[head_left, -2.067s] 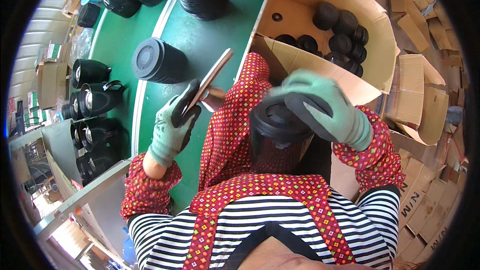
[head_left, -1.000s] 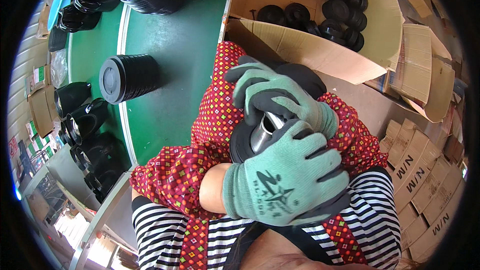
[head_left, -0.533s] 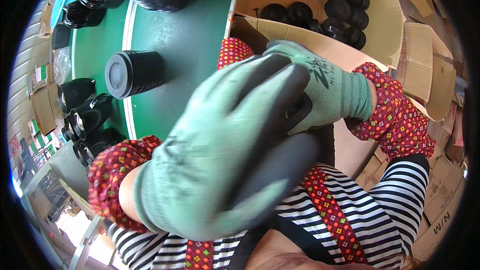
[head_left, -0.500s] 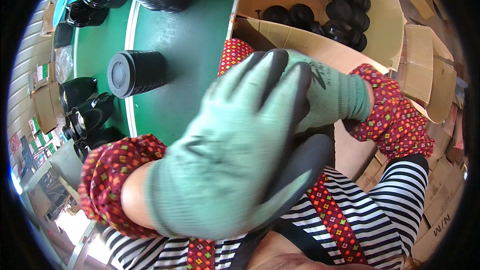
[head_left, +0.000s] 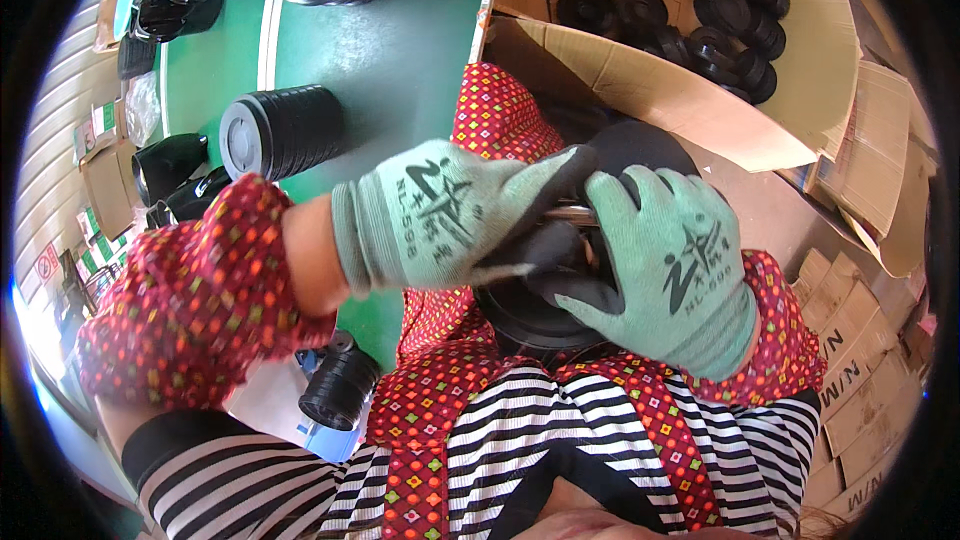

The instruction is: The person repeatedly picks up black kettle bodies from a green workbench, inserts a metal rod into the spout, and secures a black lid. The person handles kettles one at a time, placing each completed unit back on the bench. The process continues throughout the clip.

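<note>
Both my hands wear green knit gloves with dark palms and meet over my lap. Between the fingers of my left hand (head_left: pixel 450 210) a short shiny metal piece (head_left: pixel 570 214) is pinched. My right hand (head_left: pixel 670 275) curls closed at the other end of that piece; what lies under its fingers is hidden. Below and behind the gloves is a wide, round black item (head_left: pixel 535 320), largely covered by my hands. Its kind cannot be made out. A red flowered apron (head_left: pixel 505 125) spreads beneath it.
An open cardboard box (head_left: pixel 640 80) holding several round black parts (head_left: pixel 720 8) stands at the far right. On the green table (head_left: pixel 400 60) lies a stack of black discs (head_left: pixel 285 130), with glossy black pots (head_left: pixel 165 165) at left. Another black stack (head_left: pixel 340 380) sits near my left elbow.
My left hand, blurred and across the right half a second ago, has drawn back to the left and lower. The metal piece and round black item now show; my right hand has turned its back up.
</note>
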